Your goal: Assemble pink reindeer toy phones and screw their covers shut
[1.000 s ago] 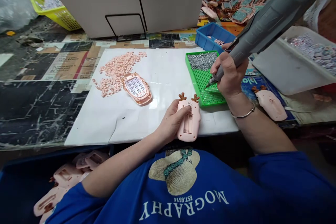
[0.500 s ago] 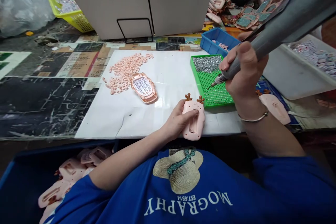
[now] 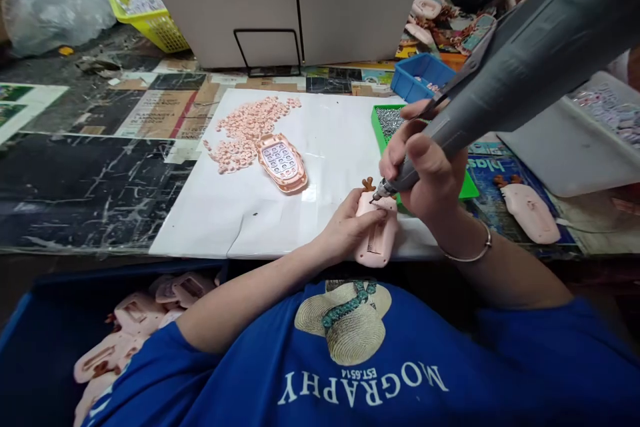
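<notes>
Left hand (image 3: 350,223) grips pink toy casing (image 3: 377,235). Right hand (image 3: 433,173) holds gray screwdriver (image 3: 525,60), tip at casing's far left corner.

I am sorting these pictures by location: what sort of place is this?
Probably a small assembly workshop: a grey powered screwdriver in the right hand, a green tray of what look like screws, and pink casings piled in a blue bin.

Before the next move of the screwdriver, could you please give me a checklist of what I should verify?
1. Pink toy held in the left hand, back facing up: ok.
2. Grey screwdriver gripped in the right hand: ok.
3. Screwdriver tip near the toy's upper-left corner, as pictured: ok.
4. Screw present under the tip: cannot tell, too small.
5. Left thumb clear of the tip: ok, but close.
</notes>
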The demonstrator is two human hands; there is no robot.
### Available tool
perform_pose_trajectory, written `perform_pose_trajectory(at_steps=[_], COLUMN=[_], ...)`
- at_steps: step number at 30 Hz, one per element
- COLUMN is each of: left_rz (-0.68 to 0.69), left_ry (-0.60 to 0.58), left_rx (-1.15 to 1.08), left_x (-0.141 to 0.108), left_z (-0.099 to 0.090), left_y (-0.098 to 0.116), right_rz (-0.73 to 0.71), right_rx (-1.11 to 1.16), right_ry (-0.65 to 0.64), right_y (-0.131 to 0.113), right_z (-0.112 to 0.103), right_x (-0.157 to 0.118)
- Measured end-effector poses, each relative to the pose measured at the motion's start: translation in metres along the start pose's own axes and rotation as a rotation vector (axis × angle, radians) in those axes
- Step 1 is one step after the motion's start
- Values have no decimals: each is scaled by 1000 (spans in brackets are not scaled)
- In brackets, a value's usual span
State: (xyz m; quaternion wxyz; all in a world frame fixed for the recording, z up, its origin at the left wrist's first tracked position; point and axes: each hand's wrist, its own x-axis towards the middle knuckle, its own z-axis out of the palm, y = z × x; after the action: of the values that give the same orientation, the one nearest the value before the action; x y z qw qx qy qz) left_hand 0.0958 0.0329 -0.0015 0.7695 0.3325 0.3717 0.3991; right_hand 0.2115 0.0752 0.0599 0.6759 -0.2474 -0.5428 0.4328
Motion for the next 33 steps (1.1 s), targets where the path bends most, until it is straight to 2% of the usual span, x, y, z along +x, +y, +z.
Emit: perform_pose_trajectory(at_steps=[9, 12, 15, 19, 22, 24, 27, 33], left_rz=[-18, -26, -43, -181, -368, -436, -409, -172], left_ry=[-19, -8, -4, -79, -205, -258, -247, -149], left_rx=[-32, 38, 70, 27, -54, -81, -101, -247], left_x=[6, 4, -4, -23, -36, -40, -37, -11], left_z=[-5, -5, -7, -13, -21, -24, -24, -15], left_y=[-8, -6, -2, 4, 5, 4, 5, 18], right_rz=[17, 48, 40, -125, -135, -107, -109, -102], right_rx=[44, 86, 47, -75, -190, -264, -293, -310], right_ry=[-68, -80, -75, 88, 207, 278, 317, 282], right_y=[22, 17, 1, -11, 1, 14, 30, 35], right_z=[-3, -4, -10, -38, -68, -85, -98, -97], right_x=[-12, -7, 4, 24, 35, 37, 37, 34])
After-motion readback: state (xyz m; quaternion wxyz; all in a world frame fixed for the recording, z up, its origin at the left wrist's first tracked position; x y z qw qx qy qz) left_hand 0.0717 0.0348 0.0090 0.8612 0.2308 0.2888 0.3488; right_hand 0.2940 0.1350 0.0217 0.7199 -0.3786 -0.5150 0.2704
